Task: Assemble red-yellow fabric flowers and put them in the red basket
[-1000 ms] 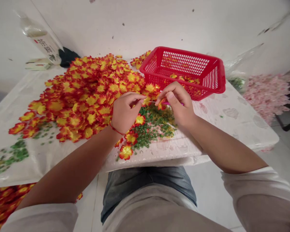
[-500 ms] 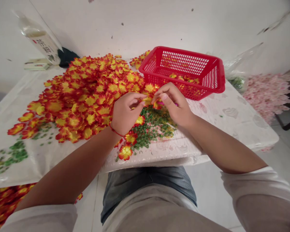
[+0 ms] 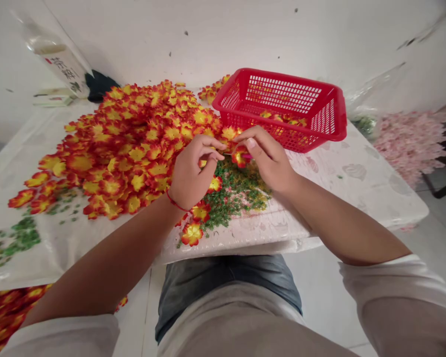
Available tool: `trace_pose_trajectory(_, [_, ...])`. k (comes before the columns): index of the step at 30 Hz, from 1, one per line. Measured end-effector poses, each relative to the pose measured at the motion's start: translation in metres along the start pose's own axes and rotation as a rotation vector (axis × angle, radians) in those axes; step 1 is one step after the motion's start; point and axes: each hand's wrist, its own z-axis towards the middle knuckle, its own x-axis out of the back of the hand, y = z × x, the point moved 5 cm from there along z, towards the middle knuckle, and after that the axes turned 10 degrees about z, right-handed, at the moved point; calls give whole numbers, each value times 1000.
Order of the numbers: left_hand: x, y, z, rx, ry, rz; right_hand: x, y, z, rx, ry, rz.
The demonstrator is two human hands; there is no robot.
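Note:
My right hand (image 3: 269, 157) is closed on a red-and-yellow artificial flower (image 3: 241, 156), its petals facing left. A bit of something magenta (image 3: 247, 156) shows between flower and fingers. My left hand (image 3: 196, 171), with a red cord at the wrist, is pinched just left of the flower. A thin pale line runs from its fingertips toward the flower; what it is I cannot make out. Under both hands lies a heap of small green pieces (image 3: 230, 198), with a few loose flowers (image 3: 192, 233) at its left edge.
A large pile of flower heads (image 3: 134, 148) covers the table's left half. Behind my right hand stands a red plastic basket (image 3: 278, 134) with some flowers inside. A bottle (image 3: 61, 64) is at the back left; pink flowers (image 3: 412, 144) are off to the right.
The flower at my right fingers has turned and now shows plainly, apart from my left fingertips. The yellow between the hands has given way to a thin pale line.

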Motion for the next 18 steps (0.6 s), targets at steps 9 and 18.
trace_pose_trajectory(9, [-9, -7, 4, -8, -183, 437, 9, -4, 1, 44, 198, -51])
trace_pose_trajectory(18, [-18, -18, 4, -91, -254, 454, 8, -2, 2, 69, 173, -53])
